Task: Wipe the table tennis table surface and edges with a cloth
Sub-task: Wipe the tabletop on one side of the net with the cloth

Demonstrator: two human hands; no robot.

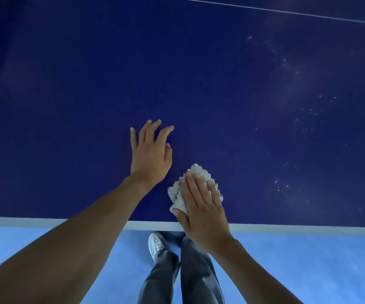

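Note:
The dark blue table tennis table (89,84) fills most of the head view, its pale near edge (308,229) running across the lower part. A crumpled grey cloth (177,191) lies on the surface close to that edge. My right hand (201,209) lies flat on the cloth, fingers straight, pressing it against the table. My left hand (150,154) rests on the bare surface just left of and beyond the cloth, fingers spread and lightly bent, holding nothing.
Whitish dust specks (308,110) scatter over the right part of the surface. A thin white line (264,10) crosses the far top. Below the edge lie a light blue floor (308,270), my dark trousers and a grey shoe (157,244).

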